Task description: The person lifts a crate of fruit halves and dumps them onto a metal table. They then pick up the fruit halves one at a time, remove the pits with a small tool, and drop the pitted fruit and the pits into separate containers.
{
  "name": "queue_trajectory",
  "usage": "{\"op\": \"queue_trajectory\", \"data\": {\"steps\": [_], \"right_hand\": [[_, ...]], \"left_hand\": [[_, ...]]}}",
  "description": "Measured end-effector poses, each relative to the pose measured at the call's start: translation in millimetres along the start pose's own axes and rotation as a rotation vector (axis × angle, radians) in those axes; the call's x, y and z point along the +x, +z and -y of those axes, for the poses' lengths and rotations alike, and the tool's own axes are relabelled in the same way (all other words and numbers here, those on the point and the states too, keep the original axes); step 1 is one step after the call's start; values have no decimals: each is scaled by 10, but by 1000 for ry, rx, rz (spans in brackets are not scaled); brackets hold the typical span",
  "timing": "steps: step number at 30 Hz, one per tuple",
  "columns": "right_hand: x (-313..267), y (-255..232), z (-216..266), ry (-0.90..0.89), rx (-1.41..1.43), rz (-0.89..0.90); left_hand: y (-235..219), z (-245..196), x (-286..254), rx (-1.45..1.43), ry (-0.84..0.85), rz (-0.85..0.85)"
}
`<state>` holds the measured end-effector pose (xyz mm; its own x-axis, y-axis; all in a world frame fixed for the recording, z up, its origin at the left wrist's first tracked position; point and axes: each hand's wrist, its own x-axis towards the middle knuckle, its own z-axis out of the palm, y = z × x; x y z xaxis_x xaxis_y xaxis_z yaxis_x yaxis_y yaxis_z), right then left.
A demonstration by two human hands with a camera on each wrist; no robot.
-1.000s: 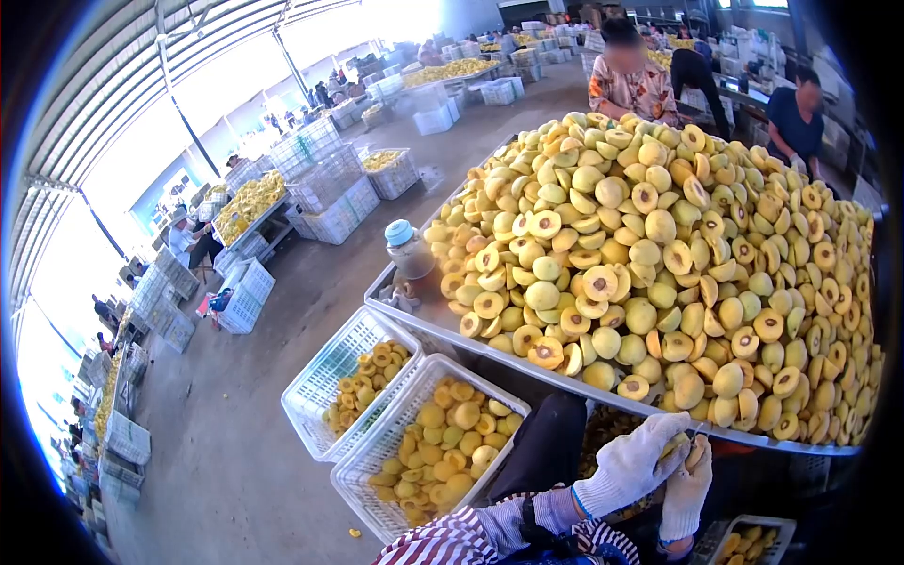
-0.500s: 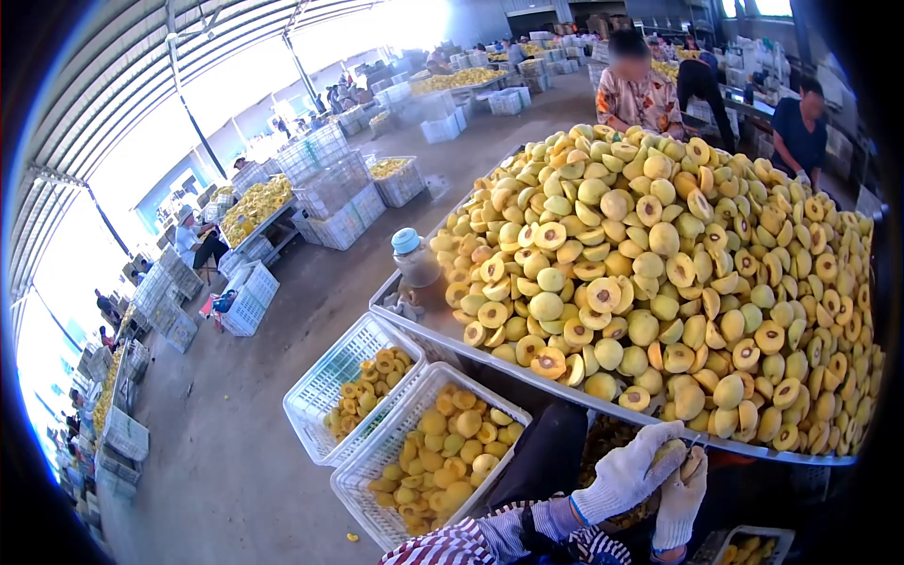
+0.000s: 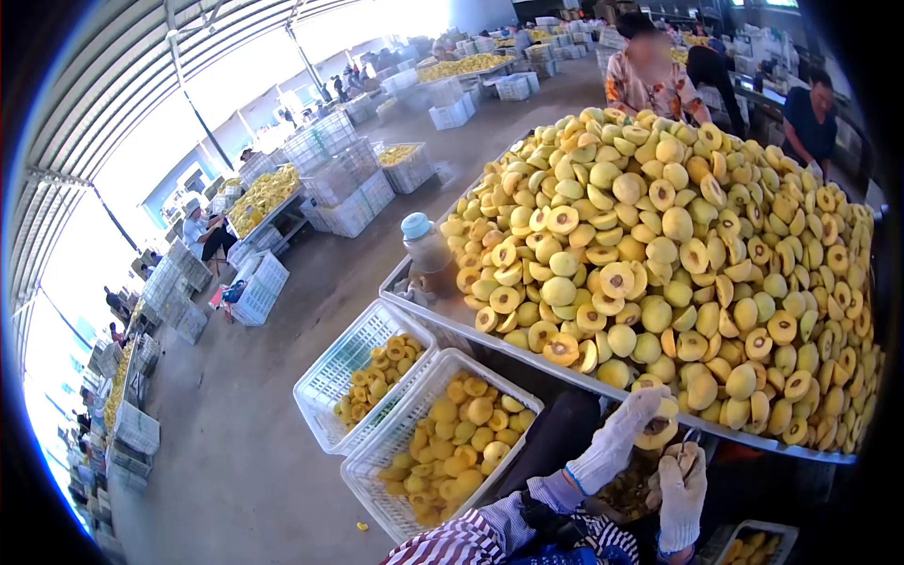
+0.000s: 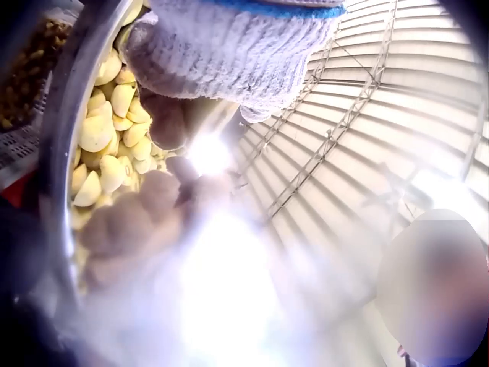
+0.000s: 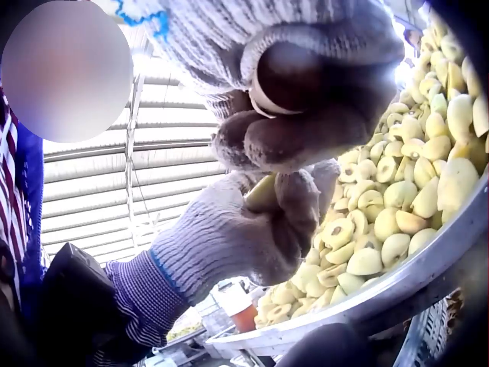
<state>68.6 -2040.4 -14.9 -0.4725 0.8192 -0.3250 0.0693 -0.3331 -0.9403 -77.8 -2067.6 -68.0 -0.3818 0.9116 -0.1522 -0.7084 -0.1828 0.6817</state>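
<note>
My left hand (image 3: pixel 623 428), in a white knit glove, grips a yellow peach half (image 3: pixel 656 431) just under the metal table's rim (image 3: pixel 527 360). In the right wrist view the same left hand (image 5: pixel 229 229) is curled round the peach half (image 5: pixel 263 195). My gloved right hand (image 3: pixel 682 490) sits slightly lower and to the right, apart from the left. Its fingers (image 5: pixel 306 130) are curled round a small dark tool (image 5: pixel 281 75). In the left wrist view the glove (image 4: pixel 229 46) fills the top, and glare washes out the rest.
A huge pile of halved peaches (image 3: pixel 659 245) covers the table. A blue-capped bottle (image 3: pixel 426 250) stands at its near corner. Two white crates (image 3: pixel 350 363) (image 3: pixel 410 428) of peach halves sit on the floor to my left. Workers (image 3: pixel 650 71) stand across the table.
My left hand has lifted the peach half up and away from the right hand, toward the table rim. The right hand has dropped slightly. The view has shifted a little.
</note>
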Motion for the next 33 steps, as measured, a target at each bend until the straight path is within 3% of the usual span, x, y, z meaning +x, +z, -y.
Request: {"op": "queue_trajectory", "data": {"steps": [2, 4, 5, 6, 7, 10, 12, 16, 17, 20, 22, 24, 27, 30, 31, 33], "right_hand": [[-45, 2, -79, 11, 63, 11], [-36, -19, -183, -80, -265, 5], [-48, -1, -147, -49, -343, 15], [-84, 9, -91, -228, -448, 21], [-84, 16, -75, -289, -475, 37], [-109, 14, -55, -270, -632, 66], [-144, 16, 30, -278, -652, 116], [-118, -52, -70, -419, -821, 146], [-118, -14, -28, -290, -728, 108], [-115, -26, -109, -251, -668, 118], [-135, -76, 1, -334, -612, 210], [-122, -72, 56, -39, -381, 282], [-102, -158, 68, 247, 95, 465], [-80, -251, 38, 224, 260, 564], [-48, -335, 14, 307, 226, 639], [-30, -342, 46, 433, 188, 661]], "left_hand": [[33, -164, -81, 57, 79, 127], [186, -352, -195, 49, 24, 129], [183, -351, -217, 69, 30, 116], [177, -336, -214, 91, 48, 104], [207, -309, -218, 95, 50, 59], [245, -250, -251, 141, 84, -23], [199, -208, -226, 227, 146, 23], [302, -195, -302, 361, 211, 11], [350, -192, -333, 398, 224, 17], [426, -151, -404, 484, 266, -1], [432, -181, -405, 531, 259, 25], [451, -194, -385, 595, 279, 53], [496, -244, -392, 742, 324, 114], [459, -286, -263, 1119, 811, 302], [416, -234, -257, 1113, 769, 268], [445, -345, -252, 983, 355, 260]]}}
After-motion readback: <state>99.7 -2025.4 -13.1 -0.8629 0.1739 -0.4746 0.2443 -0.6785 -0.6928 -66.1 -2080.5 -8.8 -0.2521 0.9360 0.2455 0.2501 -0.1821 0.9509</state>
